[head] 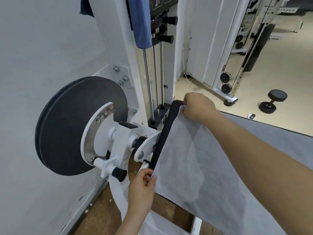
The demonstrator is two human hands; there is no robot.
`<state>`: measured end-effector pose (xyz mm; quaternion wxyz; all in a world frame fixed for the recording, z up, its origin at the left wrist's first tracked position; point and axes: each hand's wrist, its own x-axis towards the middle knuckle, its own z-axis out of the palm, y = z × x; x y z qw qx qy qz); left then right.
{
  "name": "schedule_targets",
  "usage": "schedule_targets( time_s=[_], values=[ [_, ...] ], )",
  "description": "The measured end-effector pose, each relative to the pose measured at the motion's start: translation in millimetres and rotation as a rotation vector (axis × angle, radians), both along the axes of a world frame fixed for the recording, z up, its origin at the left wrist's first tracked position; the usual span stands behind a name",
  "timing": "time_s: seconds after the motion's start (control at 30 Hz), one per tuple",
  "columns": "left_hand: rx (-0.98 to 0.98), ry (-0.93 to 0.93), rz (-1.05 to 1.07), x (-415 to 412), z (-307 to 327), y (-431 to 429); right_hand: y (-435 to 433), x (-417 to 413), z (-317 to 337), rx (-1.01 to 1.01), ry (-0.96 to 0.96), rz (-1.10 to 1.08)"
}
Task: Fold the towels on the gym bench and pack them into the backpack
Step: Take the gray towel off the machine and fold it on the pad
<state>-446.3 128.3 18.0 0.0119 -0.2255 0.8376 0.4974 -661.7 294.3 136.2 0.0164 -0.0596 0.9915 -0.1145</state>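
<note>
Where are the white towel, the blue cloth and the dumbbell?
white towel (pixel 199 160): head view, middle of the spread fabric.
blue cloth (pixel 141 22): head view, hanging part on the machine.
dumbbell (pixel 273 103): head view, handle between the heads.

No text, label or number here can be read.

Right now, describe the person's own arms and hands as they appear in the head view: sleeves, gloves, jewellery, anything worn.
Both forearms are bare as far as the frame shows; no sleeve reaches into view. The left hand and the right hand wear no gloves, and no ring, watch or wristband is visible on either. Fingernails look short and unpainted. The upper arms lie outside the picture, so any short sleeve there cannot be seen.
</note>
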Motion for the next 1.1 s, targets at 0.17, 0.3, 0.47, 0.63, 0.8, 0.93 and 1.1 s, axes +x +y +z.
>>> schedule_targets(
  time_s=[0.17, 0.3, 0.47, 0.63, 0.8, 0.93, 1.1],
  values=[
    [-0.012, 0.031, 0.017, 0, -5, -3, -7, -15, 9, -0.011, -0.134, 0.044],
    [-0.001, 0.038, 0.026, -3, -9, -6, -8, -21, 2, 0.034, -0.106, 0.062],
    [-0.046, 0.064, 0.017, -2, -13, -6, -13, -18, 2, 0.076, -0.02, 0.106],
    [-0.066, 0.08, 0.074, -8, -16, -10, -24, 0, -10, 0.032, 0.128, 0.146],
    [0.027, 0.046, 0.098, -8, -18, -13, -31, 7, -15, -0.036, 0.163, 0.071],
    [0.028, 0.023, 0.041, -3, -14, -13, -35, 9, -14, -0.14, 0.148, -0.086],
    [0.072, 0.025, -0.094, 7, 4, -8, -25, 22, -6, -0.419, 0.187, -0.214]
  ],
)
